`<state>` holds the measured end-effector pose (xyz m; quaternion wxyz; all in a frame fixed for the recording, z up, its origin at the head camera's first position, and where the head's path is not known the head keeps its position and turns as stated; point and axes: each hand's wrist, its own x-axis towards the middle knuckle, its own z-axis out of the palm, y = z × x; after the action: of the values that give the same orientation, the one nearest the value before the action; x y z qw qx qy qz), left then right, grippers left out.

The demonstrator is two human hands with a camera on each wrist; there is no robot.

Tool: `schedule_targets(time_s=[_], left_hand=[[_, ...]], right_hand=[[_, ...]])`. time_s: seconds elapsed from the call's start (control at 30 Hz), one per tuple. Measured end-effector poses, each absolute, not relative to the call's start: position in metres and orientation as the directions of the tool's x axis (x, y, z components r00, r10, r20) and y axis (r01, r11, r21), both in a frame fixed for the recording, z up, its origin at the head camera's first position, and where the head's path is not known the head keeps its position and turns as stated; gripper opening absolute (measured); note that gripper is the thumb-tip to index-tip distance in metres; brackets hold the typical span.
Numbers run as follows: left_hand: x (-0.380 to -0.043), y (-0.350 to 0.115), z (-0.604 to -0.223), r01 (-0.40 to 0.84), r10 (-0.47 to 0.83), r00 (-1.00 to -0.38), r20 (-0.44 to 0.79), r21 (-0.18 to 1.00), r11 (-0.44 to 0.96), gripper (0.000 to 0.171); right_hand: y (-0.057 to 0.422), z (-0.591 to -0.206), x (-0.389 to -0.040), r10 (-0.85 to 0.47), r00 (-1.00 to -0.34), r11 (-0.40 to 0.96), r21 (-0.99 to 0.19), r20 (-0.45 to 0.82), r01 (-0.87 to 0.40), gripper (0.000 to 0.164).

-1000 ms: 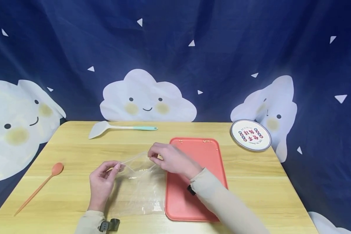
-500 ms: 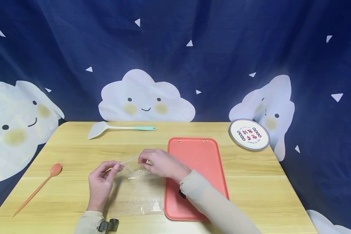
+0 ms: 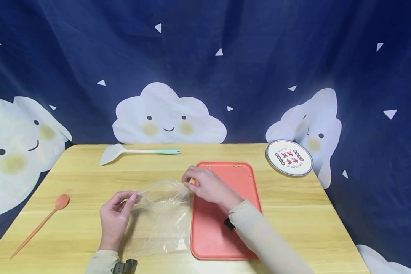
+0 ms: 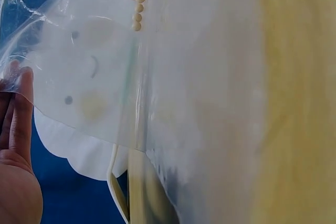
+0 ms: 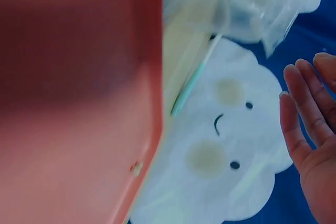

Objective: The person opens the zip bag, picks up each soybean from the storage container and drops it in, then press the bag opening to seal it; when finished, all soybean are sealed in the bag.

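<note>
My left hand pinches the left end of the mouth of a clear plastic bag, which hangs down toward the table. A row of several small cream-coloured round beads shows through the film in the left wrist view. Beyond the bag's right corner, over the left edge of a red tray, hovers my right hand. Its fingers look loosely extended in the right wrist view, with a gap between them and the bag; nothing shows in them. Several similar beads lie along the tray's far edge.
A white spatula with a mint handle lies at the back of the wooden table. To the left is an orange spoon. An oval plate sits at the back right, before a blue cloud-print curtain.
My right hand first went left over the bag's mouth, then came back right to the tray's edge. The left hand keeps its pinch on the bag, whose mouth looks changed in shape.
</note>
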<state>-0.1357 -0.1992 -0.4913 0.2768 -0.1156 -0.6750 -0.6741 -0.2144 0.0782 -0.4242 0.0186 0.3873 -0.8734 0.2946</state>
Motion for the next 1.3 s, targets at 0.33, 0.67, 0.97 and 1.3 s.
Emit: schedule_targets(time_s=[0.33, 0.67, 0.97, 1.3], left_hand=[[-0.137, -0.201, -0.493, 0.596, -0.223, -0.781, 0.583, 0.803, 0.009, 0.011], [-0.137, -0.202, -0.492, 0.605, -0.225, -0.773, 0.593, 0.796, 0.017, 0.011], [-0.134, -0.202, -0.492, 0.593, -0.226, -0.777, 0.587, 0.804, 0.047, 0.011], [-0.134, -0.2, -0.491, 0.576, -0.23, -0.79, 0.569, 0.817, 0.042, 0.01]], right_hand=[[0.127, -0.419, -0.229, -0.518, -0.821, 0.654, -0.507, 0.24, -0.561, 0.014], [0.182, -0.432, -0.24, -0.463, -0.868, 0.728, -0.481, 0.181, -0.489, 0.016], [0.222, -0.447, -0.248, -0.428, -0.894, 0.781, -0.445, 0.131, -0.439, 0.019], [0.249, -0.465, -0.256, -0.424, -0.898, 0.802, -0.413, 0.115, -0.431, 0.018]])
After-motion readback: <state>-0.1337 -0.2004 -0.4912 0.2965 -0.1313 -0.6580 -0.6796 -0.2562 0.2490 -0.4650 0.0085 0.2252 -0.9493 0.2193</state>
